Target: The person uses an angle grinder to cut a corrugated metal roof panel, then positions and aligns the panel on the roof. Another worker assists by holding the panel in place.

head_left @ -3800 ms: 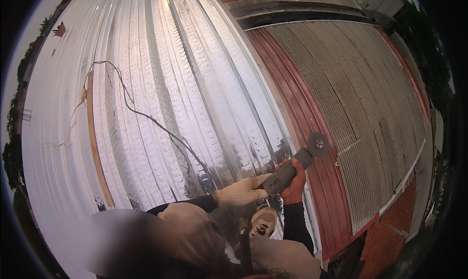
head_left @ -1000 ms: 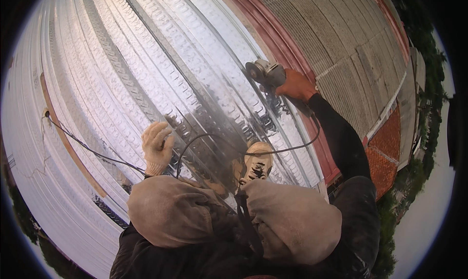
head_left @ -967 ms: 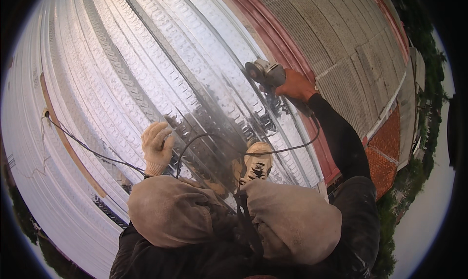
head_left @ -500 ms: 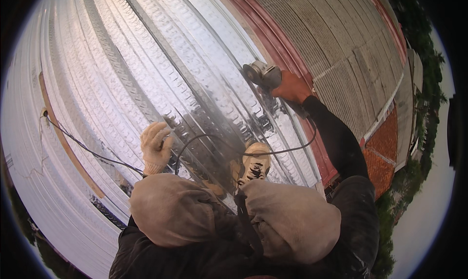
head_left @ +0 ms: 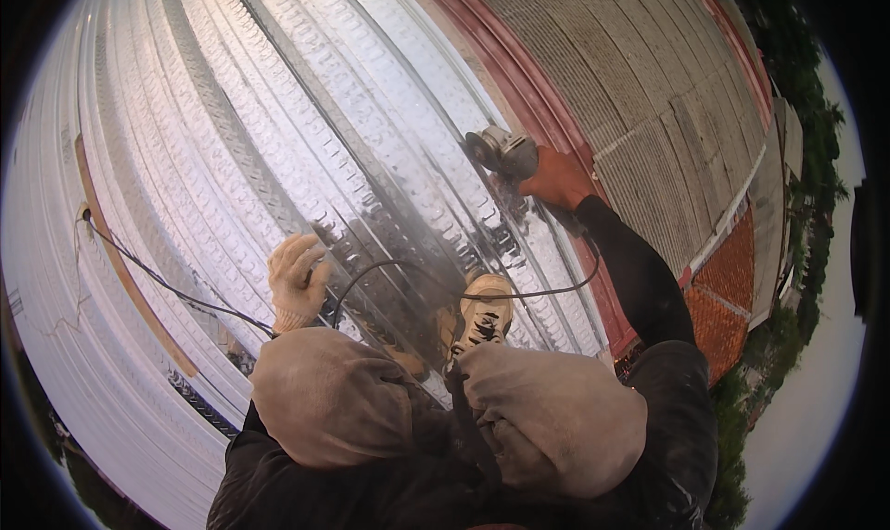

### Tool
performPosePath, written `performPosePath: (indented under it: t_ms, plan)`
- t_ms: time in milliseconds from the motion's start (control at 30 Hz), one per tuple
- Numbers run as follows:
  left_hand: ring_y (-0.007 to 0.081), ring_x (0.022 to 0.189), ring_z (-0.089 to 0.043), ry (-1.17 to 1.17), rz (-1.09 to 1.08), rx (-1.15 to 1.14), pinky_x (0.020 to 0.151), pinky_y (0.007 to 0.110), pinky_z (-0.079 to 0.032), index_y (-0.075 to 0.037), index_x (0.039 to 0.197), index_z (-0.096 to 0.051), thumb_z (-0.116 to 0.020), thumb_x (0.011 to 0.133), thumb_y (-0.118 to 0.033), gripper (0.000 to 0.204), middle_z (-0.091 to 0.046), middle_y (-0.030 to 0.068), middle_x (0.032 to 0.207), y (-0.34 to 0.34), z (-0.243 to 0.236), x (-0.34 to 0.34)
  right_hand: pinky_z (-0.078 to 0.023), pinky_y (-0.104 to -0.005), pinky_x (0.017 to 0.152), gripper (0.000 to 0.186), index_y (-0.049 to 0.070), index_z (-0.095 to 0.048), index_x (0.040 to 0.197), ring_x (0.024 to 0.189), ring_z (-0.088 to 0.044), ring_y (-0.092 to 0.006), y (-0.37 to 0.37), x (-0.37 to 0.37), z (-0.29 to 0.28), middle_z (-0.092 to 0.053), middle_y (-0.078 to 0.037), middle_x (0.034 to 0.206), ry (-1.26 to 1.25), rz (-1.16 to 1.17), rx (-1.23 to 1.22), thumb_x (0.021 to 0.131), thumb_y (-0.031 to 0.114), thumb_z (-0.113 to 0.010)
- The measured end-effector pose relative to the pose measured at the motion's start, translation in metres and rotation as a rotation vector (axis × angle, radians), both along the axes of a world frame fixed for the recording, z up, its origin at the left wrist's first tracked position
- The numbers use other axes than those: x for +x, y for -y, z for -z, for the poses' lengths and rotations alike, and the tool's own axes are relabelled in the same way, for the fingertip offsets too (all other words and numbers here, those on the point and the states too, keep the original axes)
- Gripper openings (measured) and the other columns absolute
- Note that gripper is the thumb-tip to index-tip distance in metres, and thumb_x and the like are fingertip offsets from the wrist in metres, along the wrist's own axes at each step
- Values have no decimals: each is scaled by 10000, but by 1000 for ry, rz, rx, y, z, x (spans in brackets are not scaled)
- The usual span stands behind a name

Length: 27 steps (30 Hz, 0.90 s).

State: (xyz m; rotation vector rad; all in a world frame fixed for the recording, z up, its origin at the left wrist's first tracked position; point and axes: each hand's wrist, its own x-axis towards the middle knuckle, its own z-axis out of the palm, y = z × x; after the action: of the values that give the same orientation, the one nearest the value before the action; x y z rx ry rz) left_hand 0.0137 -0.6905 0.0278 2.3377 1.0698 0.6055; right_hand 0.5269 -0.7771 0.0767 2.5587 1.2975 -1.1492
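Observation:
My right hand, in a reddish-orange glove, is wrapped round the body of an angle grinder. The grinder's disc points left, over the ribbed metal roofing sheets beside the red edge strip. Whether the disc touches the metal I cannot make out. My left hand, in a pale knitted glove, is just beyond my left knee, its fingers loosely bent, the thumb apart and nothing visible in them. A dark power cord runs from near the grinder, over my shoe, towards my left knee.
Red metal trim borders the shiny sheets on the right, with older brown corrugated roofing past it. My light shoe rests on the metal between my knees. On the left lie a long brown strip and another cord stretch.
The grinder and my right hand have shifted slightly nearer to me and to the right. My left hand has stayed almost in place.

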Motion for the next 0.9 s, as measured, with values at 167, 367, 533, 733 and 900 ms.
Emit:
performPosePath:
  t_ms: [167, 367, 533, 733, 900]
  plan:
    - [365, 1315, -693, 25, 3, -9, 1145, 501, -499, -70, 1074, -815, -852, 838, -111, 243, -796, 109, 1281, -1, 3, 1, -615, -498, 1001, 712, -104, -721, 1268, 1137, -778, -467, 10, 6, 13, -776, -351, 1210, 5, -9, 16, 722, 326, -876]
    - [388, 1294, -706, 30, -28, -14, 1145, 506, -508, -40, 1072, -818, -810, 839, -81, 236, -804, 155, 1247, 0, -3, 1, -615, -496, 1011, 726, -116, -712, 1269, 1140, -777, -473, 16, 1, 17, -779, -351, 1206, -12, 9, 57, 717, 323, -883]
    - [391, 1330, -684, 73, -85, 24, 1159, 502, -501, -44, 1148, -808, -826, 878, -97, 276, -778, 161, 1320, -6, 13, 3, -615, -498, 1022, 742, -125, -706, 1275, 1147, -774, -478, 30, 6, 22, -773, -364, 1205, 11, 32, 30, 712, 324, -885]
    - [395, 1566, -468, -378, -475, 235, 1265, 598, -341, -152, 1557, -613, -822, 939, -364, 686, -562, 145, 1644, -63, 19, 11, -617, -501, 1020, 727, -125, -709, 1266, 1147, -775, -482, 34, 4, 24, -772, -369, 1202, 10, 15, 49, 716, 313, -892]
    - [438, 1653, -311, -709, -698, 148, 1269, 723, -240, -215, 1739, -424, -734, 950, -635, 946, -371, 115, 1792, -110, 18, 29, -627, -508, 995, 706, -128, -714, 1250, 1116, -783, -492, 40, 1, 21, -771, -377, 1189, 7, 29, 50, 718, 302, -892]
